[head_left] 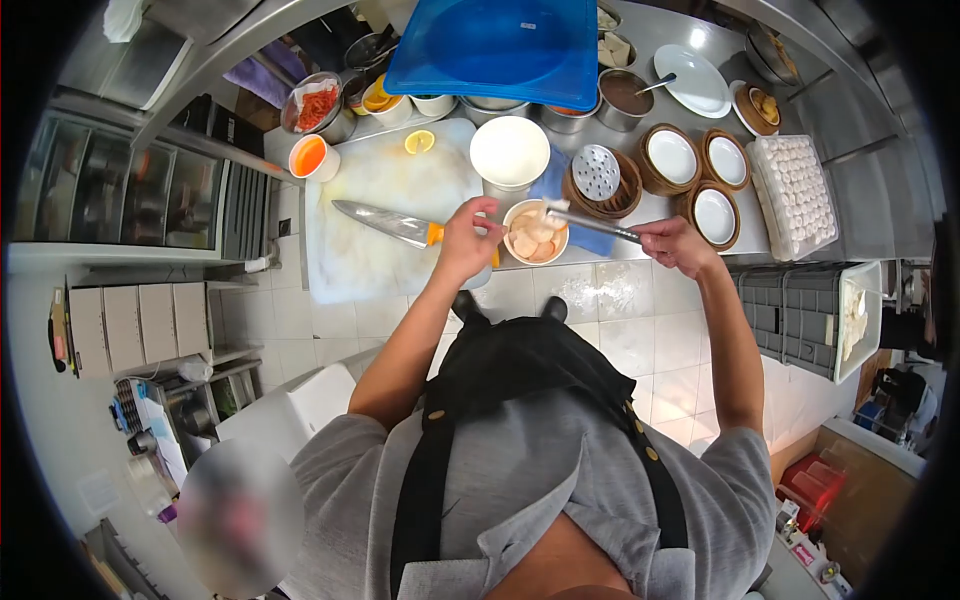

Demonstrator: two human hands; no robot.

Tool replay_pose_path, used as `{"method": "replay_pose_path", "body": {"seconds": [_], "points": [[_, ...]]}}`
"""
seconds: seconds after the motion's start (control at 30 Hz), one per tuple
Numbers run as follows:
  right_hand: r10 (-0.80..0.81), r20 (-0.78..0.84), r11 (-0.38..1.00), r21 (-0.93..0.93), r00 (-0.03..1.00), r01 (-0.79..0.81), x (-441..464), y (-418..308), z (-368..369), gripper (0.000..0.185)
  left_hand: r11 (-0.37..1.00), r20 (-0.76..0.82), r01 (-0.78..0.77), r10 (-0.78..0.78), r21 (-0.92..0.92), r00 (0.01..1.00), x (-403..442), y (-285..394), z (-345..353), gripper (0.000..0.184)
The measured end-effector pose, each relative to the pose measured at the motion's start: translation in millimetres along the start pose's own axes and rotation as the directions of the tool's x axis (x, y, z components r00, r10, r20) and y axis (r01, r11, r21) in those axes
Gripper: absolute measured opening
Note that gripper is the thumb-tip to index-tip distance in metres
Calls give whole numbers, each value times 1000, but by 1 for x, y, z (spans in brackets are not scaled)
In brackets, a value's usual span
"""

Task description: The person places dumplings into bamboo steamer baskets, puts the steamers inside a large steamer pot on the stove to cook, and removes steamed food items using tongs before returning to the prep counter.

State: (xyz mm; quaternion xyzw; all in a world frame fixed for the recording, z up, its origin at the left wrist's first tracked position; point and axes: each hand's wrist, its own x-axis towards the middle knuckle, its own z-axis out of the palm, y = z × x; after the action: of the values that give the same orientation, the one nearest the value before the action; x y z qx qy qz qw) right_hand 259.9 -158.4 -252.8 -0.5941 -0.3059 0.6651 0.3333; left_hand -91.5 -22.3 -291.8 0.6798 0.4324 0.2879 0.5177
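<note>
My right hand (680, 247) grips the end of metal tongs (600, 225) that reach leftward over a small white bowl (541, 262). A pale, whitish piece of food (549, 212) is at the tips of the tongs. Inside the bowl lie several pale pink-orange food pieces (528, 240). Close to the bowl's left rim is my left hand (470, 240), its fingers bent and apart with nothing seen in them; whether it touches the bowl I cannot tell. Left of that hand, a knife (385, 222) with a yellow handle rests on a white cutting board (380, 270).
A larger white bowl (510, 150) stands behind the small one. Bamboo steamers (690, 187) with white dishes, a perforated white dish (596, 172) and an egg-like tray (795, 190) fill the right. A blue lid (490, 50) overhangs the back containers. A lemon half (419, 142) lies on the board.
</note>
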Motion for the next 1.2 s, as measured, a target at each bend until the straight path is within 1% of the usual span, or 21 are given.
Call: {"method": "replay_pose_path", "body": {"seconds": [0.07, 0.1, 0.13, 0.2, 0.23, 0.27, 0.33, 0.4, 0.43, 0.47, 0.53, 0.6, 0.67, 0.73, 0.8, 0.83, 0.87, 0.93, 1.0, 1.1, 1.2], "points": [[-12, 31, 982, -190, 999, 18, 3, -13, 10, 26, 1000, -32, 12, -12, 21, 999, -2, -2, -8, 41], [5, 55, 918, -395, 998, 18, 5, -24, 11, 29, 999, -42, 22, -20, 24, 999, -5, -5, -12, 39], [-130, 88, 840, -519, 988, 157, 9, -28, 10, 31, 999, -50, 33, -32, 25, 998, -11, -9, -16, 38], [-365, 208, 580, -712, 907, 397, 14, -37, 11, 36, 1000, -74, 16, -14, 27, 997, -23, -30, -28, 35], [-267, 97, 537, -811, 959, 232, -5, -71, 27, 41, 1000, -89, 8, -5, 28, 996, -30, -39, -37, 33], [-237, 33, 572, -803, 971, 167, -15, -90, 35, 40, 998, -107, 58, -56, 14, 993, -38, -40, -47, 31], [-334, 46, 560, -793, 942, 237, -36, -126, 56, 40, 987, -148, 159, -160, -16, 976, -58, -41, -69, 27], [-545, 96, 496, -764, 833, 413, -30, -147, 79, 39, 984, -171, 174, -175, -21, 970, -74, -55, -89, 24], [-602, 54, 515, -736, 796, 439, -18, -160, 101, 39, 978, -186, 207, -211, -40, 960, -80, -56, -97, 23], [-631, 60, 474, -759, 774, 446, -10, -189, 135, 38, 970, -196, 237, -244, -61, 950, -85, -56, -103, 23], [-774, 155, 231, -833, 614, 502, 39, -221, 185, 37, 977, -203, 186, -204, -104, 958, -89, -53, -111, 21], [-807, 193, 105, -883, 558, 457, 112, -255, 225, 36, 981, -202, 130, -158, -141, 967, -91, -51, -120, 21], [-612, 9, 201, -965, 791, 166, 170, -304, 275, 37, 992, -244, 45, -74, -122, 967, -99, -54, -132, 22], [-595, 51, 33, -996, 802, 88, 248, -328, 301, 38, 973, -262, 122, -171, -195, 950, -113, -58, -147, 21], [-629, 173, -216, -975, 758, 43, 313, -342, 320, 37, 977, -329, 132, -182, -169, 927, -130, -67, -165, 19], [-673, 249, -334, -943, 697, 14, 352, -343, 324, 35, 974, -367, 151, -205, -170, 907, -137, -68, -174, 18], [-679, 254, -365, -931, 689, -17, 373, -347, 329, 35, 959, -394, 188, -260, -211, 882, -144, -82, -179, 20], [-704, 248, -327, -945, 665, 5, 392, -351, 347, 35, 948, -398, 250, -309, -196, 864, -157, -90, -193, 21], [-752, 238, -184, -971, 614, 150, 372, -346, 371, 36, 866, -295, 341, -455, -365, 840, -157, -77, -209, 24], [-817, 279, -7, -880, 505, 475, 274, -296, 414, 39, 932, -16, 288, -299, -222, 954, -130, -77, -208, 36], [-835, 314, 159, -648, 452, 744, 151, -217, 416, 43, 997, 263, 68, -71, 23, 962, -90, -49, -183, 42]]}}
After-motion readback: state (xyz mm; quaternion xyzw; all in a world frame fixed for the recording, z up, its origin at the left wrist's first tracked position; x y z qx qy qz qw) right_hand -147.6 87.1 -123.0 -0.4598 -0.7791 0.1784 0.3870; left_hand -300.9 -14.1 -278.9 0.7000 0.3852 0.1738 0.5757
